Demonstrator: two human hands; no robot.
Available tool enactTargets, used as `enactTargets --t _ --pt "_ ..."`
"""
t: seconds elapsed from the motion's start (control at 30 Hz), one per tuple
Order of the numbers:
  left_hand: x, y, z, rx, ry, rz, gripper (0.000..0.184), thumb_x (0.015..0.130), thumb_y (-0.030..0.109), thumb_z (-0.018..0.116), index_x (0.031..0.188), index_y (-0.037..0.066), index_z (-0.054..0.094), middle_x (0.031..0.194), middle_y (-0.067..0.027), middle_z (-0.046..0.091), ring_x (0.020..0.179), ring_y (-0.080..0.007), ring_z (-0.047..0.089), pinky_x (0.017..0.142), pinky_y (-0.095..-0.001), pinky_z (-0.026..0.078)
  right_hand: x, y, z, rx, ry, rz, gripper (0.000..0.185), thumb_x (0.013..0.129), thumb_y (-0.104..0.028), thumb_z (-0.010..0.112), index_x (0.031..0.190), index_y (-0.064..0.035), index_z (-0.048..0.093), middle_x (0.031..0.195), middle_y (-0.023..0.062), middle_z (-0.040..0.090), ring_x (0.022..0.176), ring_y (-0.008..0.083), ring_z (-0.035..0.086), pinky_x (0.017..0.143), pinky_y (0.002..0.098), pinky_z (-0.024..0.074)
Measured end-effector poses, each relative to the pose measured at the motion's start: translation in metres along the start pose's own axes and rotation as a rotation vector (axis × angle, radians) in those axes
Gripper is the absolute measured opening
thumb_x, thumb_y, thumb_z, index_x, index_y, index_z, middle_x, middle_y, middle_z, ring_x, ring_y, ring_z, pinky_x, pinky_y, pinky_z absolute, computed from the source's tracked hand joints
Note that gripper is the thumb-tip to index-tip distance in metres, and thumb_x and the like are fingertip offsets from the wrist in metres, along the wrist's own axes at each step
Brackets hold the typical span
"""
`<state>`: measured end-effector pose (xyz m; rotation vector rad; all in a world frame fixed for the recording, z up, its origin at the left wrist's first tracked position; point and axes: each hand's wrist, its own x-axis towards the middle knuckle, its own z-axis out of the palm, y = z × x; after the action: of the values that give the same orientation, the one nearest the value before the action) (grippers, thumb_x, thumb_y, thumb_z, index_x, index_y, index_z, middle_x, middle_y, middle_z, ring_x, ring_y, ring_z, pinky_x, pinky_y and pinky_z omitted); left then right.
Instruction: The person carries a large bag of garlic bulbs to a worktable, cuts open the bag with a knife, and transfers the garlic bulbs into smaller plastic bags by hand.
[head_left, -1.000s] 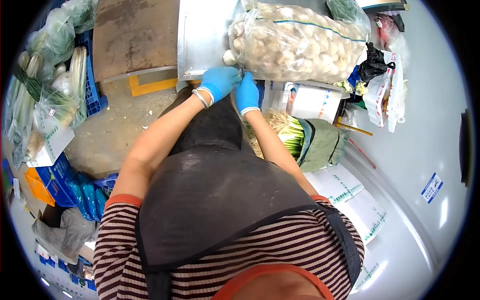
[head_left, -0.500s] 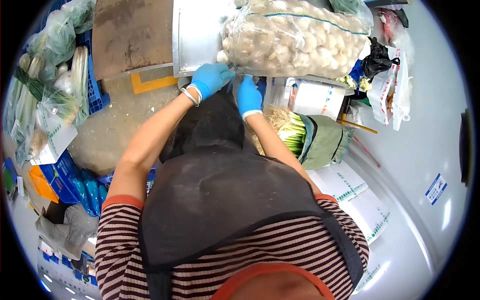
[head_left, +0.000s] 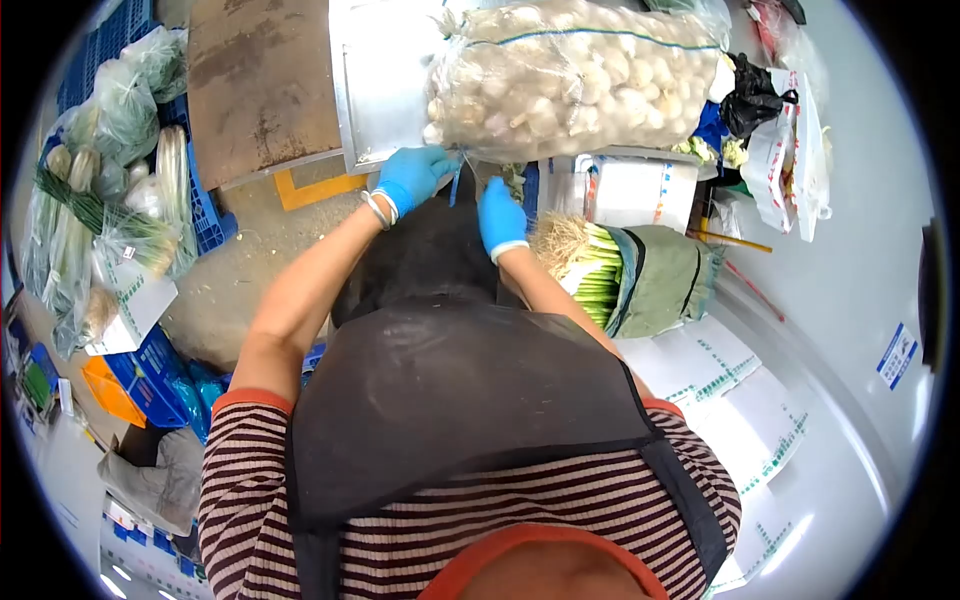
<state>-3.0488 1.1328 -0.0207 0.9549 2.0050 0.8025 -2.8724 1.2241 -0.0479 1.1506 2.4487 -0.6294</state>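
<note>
A large clear plastic bag of garlic bulbs [head_left: 580,85] lies on its side on a metal-topped surface. My left hand [head_left: 412,182], in a blue glove, is closed at the bag's near edge, fingertips pinched at a thin blue strip [head_left: 456,186] that hangs down. My right hand [head_left: 502,218], also gloved in blue, is apart from the left and just below the bag. Its fingers are curled, and what they hold, if anything, is hidden. A thin pale strand shows between the hands. Below them hangs my dark apron [head_left: 460,390].
A brown board [head_left: 262,90] lies left of the metal tray [head_left: 380,85]. On the right are green onions [head_left: 598,275] in a green wrap, a white foam box [head_left: 640,190] and a black plastic bag [head_left: 755,98]. Bagged vegetables [head_left: 120,190] fill blue crates at left.
My right hand has drawn down, away from the bag's edge. My left hand has dipped slightly, and the blue strip shows more clearly. The whole view has shifted a little.
</note>
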Motion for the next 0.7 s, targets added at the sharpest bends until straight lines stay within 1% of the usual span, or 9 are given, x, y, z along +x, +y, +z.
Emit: enactTargets --t 0.13,0.23,0.27,0.37,0.47,0.57,0.63,0.67,0.7 --pt "-0.001 0.003 0.021 0.020 0.101 -0.070 0.034 0.090 0.043 0.052 0.087 0.013 0.068 0.082 -0.0172 0.066 0.075 -0.0378 0.063 0.068 -0.0454 0.049 0.035 -0.028 -0.012 0.001 -0.042 -0.075 0.017 0.090 -0.007 0.041 0.100 0.0015 0.051 0.096 0.0294 0.062 0.087 0.0436 0.064 0.075 0.0515 0.0513" --pt "-0.003 -0.006 -0.002 0.071 0.035 -0.049 0.034 0.089 0.043 0.054 0.086 0.012 0.068 0.082 -0.0175 0.066 0.075 -0.0386 0.063 0.067 -0.0457 0.049 0.017 -0.014 -0.012 0.016 -0.010 -0.030 0.017 0.091 -0.010 0.041 0.100 0.0013 0.050 0.096 0.0291 0.062 0.085 0.0445 0.064 0.075 0.0533 0.0503" --pt "0.000 -0.011 -0.005 0.039 0.101 -0.070 0.030 0.088 0.038 0.060 0.084 0.009 0.068 0.075 -0.0196 0.063 0.069 -0.0389 0.061 0.062 -0.0427 0.047 0.006 -0.005 -0.009 0.095 -0.022 -0.007 0.018 0.092 -0.013 0.040 0.099 0.0008 0.049 0.097 0.0292 0.062 0.082 0.0452 0.064 0.072 0.0547 0.0498" --pt "0.000 -0.021 0.001 0.115 0.132 -0.060 0.029 0.087 0.036 0.061 0.083 0.008 0.067 0.077 -0.0197 0.063 0.070 -0.0395 0.060 0.064 -0.0424 0.047 -0.008 0.013 -0.007 0.016 0.011 -0.037 0.016 0.092 -0.017 0.043 0.099 -0.0026 0.047 0.093 0.0260 0.063 0.078 0.0454 0.062 0.069 0.0527 0.0497" --pt "-0.014 -0.028 0.005 0.070 0.162 -0.082 0.033 0.088 0.042 0.056 0.087 0.011 0.068 0.083 -0.0190 0.065 0.078 -0.0396 0.062 0.069 -0.0459 0.049 -0.003 0.007 -0.021 0.065 -0.077 -0.070 0.017 0.093 -0.021 0.048 0.100 -0.0052 0.050 0.089 0.0225 0.064 0.077 0.0432 0.062 0.068 0.0499 0.0501" --pt "-0.032 -0.036 0.003 -0.006 0.128 -0.113 0.033 0.084 0.039 0.063 0.092 0.007 0.068 0.088 -0.0202 0.065 0.084 -0.0383 0.062 0.074 -0.0443 0.048 -0.021 0.005 -0.049 0.210 0.034 -0.268 0.021 0.092 -0.025 0.053 0.101 -0.0063 0.053 0.088 0.0200 0.064 0.077 0.0412 0.062 0.068 0.0483 0.0502" --pt "-0.044 -0.038 0.005 -0.055 0.267 -0.088 0.043 0.076 0.036 0.073 0.101 0.003 0.065 0.099 -0.0203 0.064 0.093 -0.0366 0.060 0.080 -0.0419 0.048 -0.024 0.009 -0.056 0.336 0.194 -0.305 0.022 0.090 -0.025 0.059 0.103 -0.0073 0.056 0.090 0.0163 0.064 0.077 0.0380 0.063 0.067 0.0451 0.0507" --pt "-0.042 -0.026 -0.004 -0.029 0.305 -0.020 0.058 0.069 0.033 0.080 0.111 -0.001 0.061 0.112 -0.0191 0.060 0.103 -0.0360 0.056 0.089 -0.0411 0.045 -0.020 0.009 -0.062 0.366 0.272 -0.301 0.021 0.090 -0.024 0.060 0.103 -0.0074 0.056 0.090 0.0160 0.064 0.077 0.0371 0.063 0.067 0.0442 0.0509" --pt "-0.042 -0.007 -0.012 -0.039 0.370 -0.013 0.076 0.067 0.036 0.081 0.127 -0.001 0.052 0.125 -0.0216 0.053 0.115 -0.0389 0.049 0.098 -0.0427 0.040 -0.013 0.009 -0.069 0.392 0.359 -0.293 0.021 0.090 -0.023 0.061 0.103 -0.0074 0.056 0.090 0.0157 0.064 0.078 0.0362 0.063 0.067 0.0432 0.0510"
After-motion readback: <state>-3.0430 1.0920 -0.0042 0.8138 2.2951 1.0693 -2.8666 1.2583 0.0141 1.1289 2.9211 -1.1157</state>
